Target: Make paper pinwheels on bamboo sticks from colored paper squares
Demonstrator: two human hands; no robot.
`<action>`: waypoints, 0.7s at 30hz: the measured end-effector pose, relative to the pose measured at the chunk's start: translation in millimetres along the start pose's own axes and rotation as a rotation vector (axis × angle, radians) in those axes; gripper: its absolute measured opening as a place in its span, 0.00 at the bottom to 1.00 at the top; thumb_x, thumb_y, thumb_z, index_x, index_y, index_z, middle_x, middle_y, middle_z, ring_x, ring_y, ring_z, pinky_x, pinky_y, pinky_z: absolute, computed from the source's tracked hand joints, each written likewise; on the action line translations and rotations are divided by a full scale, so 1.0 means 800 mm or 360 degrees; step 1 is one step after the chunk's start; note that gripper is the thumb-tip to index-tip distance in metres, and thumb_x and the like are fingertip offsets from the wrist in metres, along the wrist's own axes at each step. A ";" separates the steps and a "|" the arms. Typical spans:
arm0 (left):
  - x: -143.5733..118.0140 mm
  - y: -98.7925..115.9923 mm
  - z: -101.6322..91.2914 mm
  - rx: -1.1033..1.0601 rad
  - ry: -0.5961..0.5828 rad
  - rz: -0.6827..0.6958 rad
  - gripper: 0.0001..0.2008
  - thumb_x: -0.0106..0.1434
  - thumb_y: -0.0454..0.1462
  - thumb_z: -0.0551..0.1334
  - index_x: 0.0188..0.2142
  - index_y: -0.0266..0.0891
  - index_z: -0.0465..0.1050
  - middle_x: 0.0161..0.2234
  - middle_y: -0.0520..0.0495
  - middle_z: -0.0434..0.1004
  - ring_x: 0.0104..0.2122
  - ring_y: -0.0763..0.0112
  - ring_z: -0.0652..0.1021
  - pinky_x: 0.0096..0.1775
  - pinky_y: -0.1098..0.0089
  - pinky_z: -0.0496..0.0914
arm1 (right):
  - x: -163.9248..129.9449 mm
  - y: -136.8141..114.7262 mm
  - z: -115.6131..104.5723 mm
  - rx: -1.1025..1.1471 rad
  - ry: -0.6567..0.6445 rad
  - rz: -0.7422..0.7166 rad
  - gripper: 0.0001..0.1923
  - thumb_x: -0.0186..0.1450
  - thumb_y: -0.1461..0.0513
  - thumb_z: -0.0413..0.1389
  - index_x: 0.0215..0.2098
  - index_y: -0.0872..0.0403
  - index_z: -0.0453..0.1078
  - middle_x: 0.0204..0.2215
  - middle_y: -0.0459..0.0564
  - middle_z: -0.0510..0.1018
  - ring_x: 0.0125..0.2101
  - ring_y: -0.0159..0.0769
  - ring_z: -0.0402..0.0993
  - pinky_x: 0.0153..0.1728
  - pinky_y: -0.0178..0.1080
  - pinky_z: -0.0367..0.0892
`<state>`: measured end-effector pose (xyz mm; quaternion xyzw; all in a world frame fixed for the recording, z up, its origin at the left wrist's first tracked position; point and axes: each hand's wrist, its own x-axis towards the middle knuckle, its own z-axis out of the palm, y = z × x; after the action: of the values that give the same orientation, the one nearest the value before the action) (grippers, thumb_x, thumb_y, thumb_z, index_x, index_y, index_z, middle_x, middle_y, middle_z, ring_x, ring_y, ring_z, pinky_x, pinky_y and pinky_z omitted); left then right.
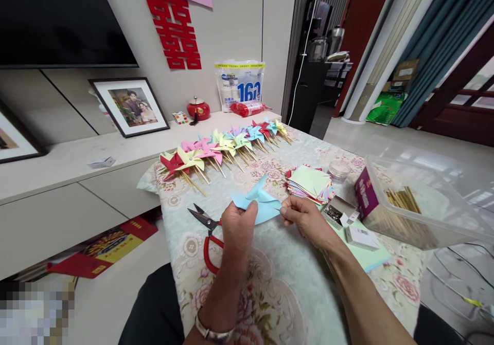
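Observation:
A light blue paper pinwheel (267,211), partly folded, is held above the table between my two hands. My left hand (239,228) is closed on its left side, the thumb pressed on top of the folded paper. At its right tip my right hand (304,220) is pinched shut; whether a small pin is also between those fingers I cannot tell. Red-handled scissors (210,223) lie with parted blades beside my left hand. Close to my right hand are a stack of coloured paper squares (309,181) and an open small box of metal pins (335,214).
Finished pinwheels on sticks (224,143) lie in a row along the table's far side. A small white box (362,238) rests on green paper at the right. Beyond it stands a clear plastic bin (420,237) holding wooden sticks (403,200). A round clear container (339,170) sits behind.

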<state>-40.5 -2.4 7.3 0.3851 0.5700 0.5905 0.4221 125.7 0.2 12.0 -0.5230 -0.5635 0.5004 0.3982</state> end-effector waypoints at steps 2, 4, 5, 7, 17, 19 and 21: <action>0.002 -0.003 -0.001 -0.0026 -0.0001 -0.0012 0.11 0.51 0.42 0.65 0.28 0.36 0.75 0.20 0.56 0.70 0.23 0.73 0.67 0.28 0.72 0.64 | -0.001 -0.001 -0.001 0.0024 -0.0033 0.0016 0.11 0.62 0.54 0.58 0.27 0.52 0.68 0.20 0.44 0.75 0.21 0.32 0.66 0.25 0.35 0.59; 0.004 -0.006 -0.002 -0.0031 0.0006 -0.0023 0.11 0.51 0.42 0.65 0.28 0.35 0.75 0.20 0.56 0.70 0.23 0.73 0.68 0.28 0.72 0.64 | -0.001 -0.001 -0.002 0.0055 -0.0046 0.0014 0.14 0.64 0.51 0.56 0.29 0.52 0.69 0.22 0.46 0.77 0.24 0.34 0.70 0.29 0.36 0.62; 0.005 -0.007 -0.002 -0.0030 0.0009 -0.0027 0.11 0.51 0.42 0.65 0.28 0.35 0.75 0.20 0.56 0.70 0.23 0.73 0.68 0.28 0.72 0.65 | -0.001 -0.001 -0.002 0.0066 -0.0040 0.0009 0.15 0.65 0.50 0.55 0.30 0.52 0.69 0.22 0.46 0.77 0.26 0.36 0.71 0.31 0.37 0.63; 0.006 -0.008 -0.002 -0.0024 0.0009 -0.0031 0.11 0.51 0.42 0.65 0.29 0.35 0.76 0.20 0.56 0.70 0.23 0.73 0.68 0.28 0.72 0.65 | 0.000 -0.001 -0.002 0.0067 -0.0019 -0.0005 0.18 0.66 0.48 0.54 0.30 0.52 0.69 0.21 0.47 0.77 0.26 0.37 0.72 0.32 0.38 0.64; 0.002 -0.001 0.001 -0.0124 -0.0076 -0.0087 0.12 0.49 0.41 0.66 0.31 0.35 0.77 0.24 0.52 0.77 0.25 0.69 0.72 0.30 0.70 0.68 | -0.003 -0.004 0.003 -0.0183 0.0048 -0.0072 0.13 0.62 0.54 0.56 0.24 0.52 0.67 0.21 0.43 0.71 0.17 0.28 0.56 0.18 0.33 0.51; 0.003 -0.004 0.001 -0.0158 -0.0087 -0.0101 0.13 0.49 0.41 0.66 0.31 0.35 0.77 0.24 0.51 0.77 0.25 0.69 0.73 0.31 0.70 0.69 | -0.003 -0.005 0.003 -0.0182 0.0048 -0.0090 0.14 0.62 0.54 0.56 0.23 0.52 0.66 0.20 0.43 0.70 0.17 0.27 0.55 0.17 0.33 0.50; 0.005 -0.009 0.000 -0.0167 -0.0087 -0.0098 0.14 0.49 0.42 0.66 0.32 0.34 0.77 0.24 0.51 0.77 0.25 0.68 0.73 0.31 0.69 0.69 | -0.002 -0.004 0.003 -0.0140 0.0066 -0.0070 0.14 0.62 0.54 0.56 0.23 0.52 0.66 0.20 0.43 0.71 0.16 0.27 0.53 0.17 0.33 0.49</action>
<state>-41.5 1.3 0.2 0.3607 0.5381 0.5955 0.4751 123.3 -1.8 14.8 -0.5377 -0.5880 0.4553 0.3972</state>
